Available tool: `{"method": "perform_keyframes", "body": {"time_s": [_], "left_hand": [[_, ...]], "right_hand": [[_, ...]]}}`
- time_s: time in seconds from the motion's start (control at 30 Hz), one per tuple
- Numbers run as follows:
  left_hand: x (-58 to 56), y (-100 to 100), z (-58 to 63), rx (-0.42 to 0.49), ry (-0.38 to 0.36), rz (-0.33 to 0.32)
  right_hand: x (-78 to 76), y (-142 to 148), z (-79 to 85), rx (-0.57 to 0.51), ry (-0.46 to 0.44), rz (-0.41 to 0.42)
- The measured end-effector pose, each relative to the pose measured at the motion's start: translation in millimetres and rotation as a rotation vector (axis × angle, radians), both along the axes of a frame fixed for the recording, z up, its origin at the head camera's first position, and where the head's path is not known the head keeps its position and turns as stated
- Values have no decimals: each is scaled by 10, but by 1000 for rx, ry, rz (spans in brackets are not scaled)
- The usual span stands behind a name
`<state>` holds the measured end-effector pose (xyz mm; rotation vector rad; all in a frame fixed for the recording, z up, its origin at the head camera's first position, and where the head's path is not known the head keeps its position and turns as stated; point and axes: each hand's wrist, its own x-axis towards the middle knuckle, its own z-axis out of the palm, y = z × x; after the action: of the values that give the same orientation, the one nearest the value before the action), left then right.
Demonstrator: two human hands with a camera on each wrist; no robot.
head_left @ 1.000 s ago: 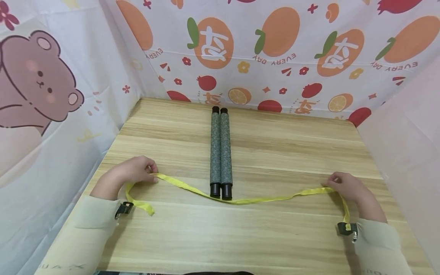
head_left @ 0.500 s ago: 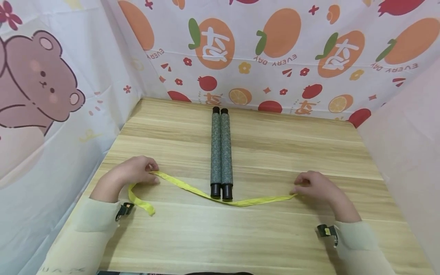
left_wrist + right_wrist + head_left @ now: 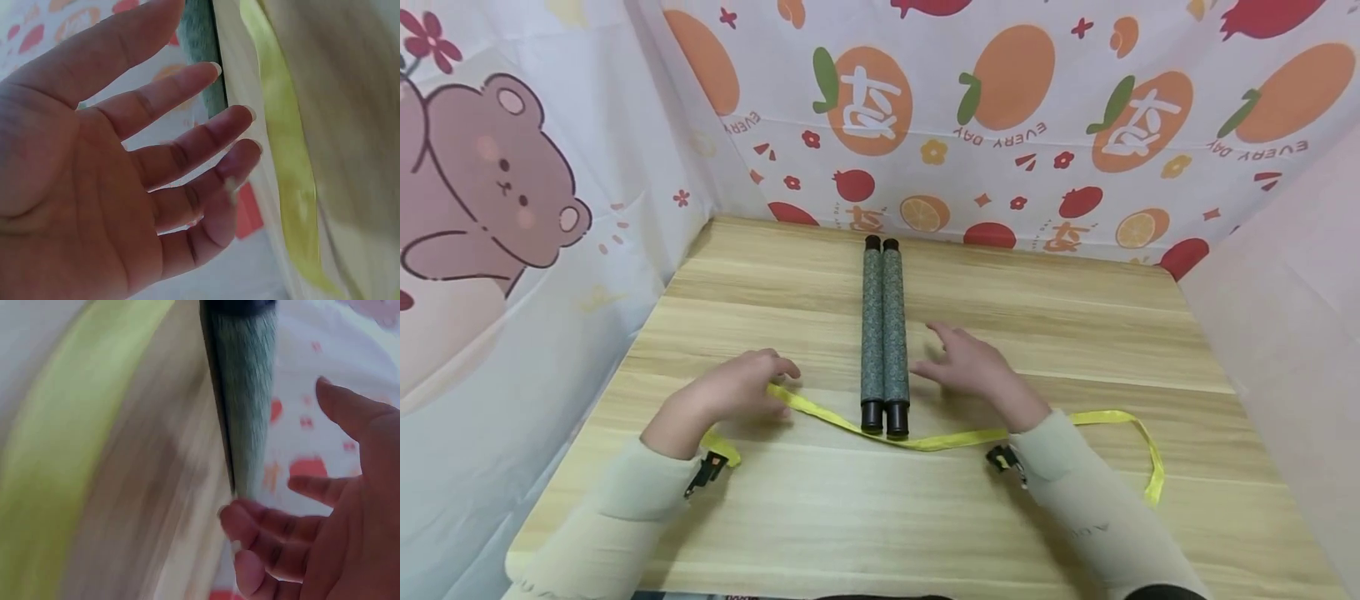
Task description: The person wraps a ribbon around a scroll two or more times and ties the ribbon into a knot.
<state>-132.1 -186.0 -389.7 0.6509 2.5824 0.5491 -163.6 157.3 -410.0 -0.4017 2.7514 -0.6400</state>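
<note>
A rolled scroll (image 3: 895, 333) with two grey-green rollers and black end knobs lies lengthwise on the table. Across its near ends runs a long yellow ribbon (image 3: 955, 440), loose on the wood. My left hand (image 3: 737, 392) hovers to the left of the scroll, over the ribbon; in the left wrist view its fingers are spread, slightly bent and hold nothing, with the ribbon (image 3: 287, 144) beside them. My right hand (image 3: 977, 364) reaches in from the right, fingertips close to the right roller. The right wrist view shows its thumb and fingers apart beside the scroll (image 3: 244, 387).
The wooden table (image 3: 1075, 333) backs onto a fruit-printed curtain (image 3: 1000, 183). A bear-printed curtain (image 3: 497, 183) closes the left side and a plain pale curtain (image 3: 1285, 283) the right. The ribbon's right end curls on the table beyond my right forearm.
My right hand has let go of the ribbon and swung left to the scroll's right side. My left hand has let go of the ribbon too and moved right, toward the scroll.
</note>
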Motion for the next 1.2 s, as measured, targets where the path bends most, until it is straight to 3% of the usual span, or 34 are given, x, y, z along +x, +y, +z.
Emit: {"method": "perform_keyframes", "body": {"time_s": [0.23,0.47,0.67,0.93,1.2], "left_hand": [[43,292,-131,-49,25,-93],[42,475,-189,-41,49,-121],[46,524,-198,-30,58,-121],[29,530,-250,-36,76,-129],[-12,540,-274,-54,68,-109]], "right_hand": [[-201,-555,-27,90,2,-42],[-452,-777,-23,121,5,-121],[-564,-969,-54,184,6,-131],[-637,-1052,-167,203,-20,-188],[-689,-976,-159,93,-62,-194]]}}
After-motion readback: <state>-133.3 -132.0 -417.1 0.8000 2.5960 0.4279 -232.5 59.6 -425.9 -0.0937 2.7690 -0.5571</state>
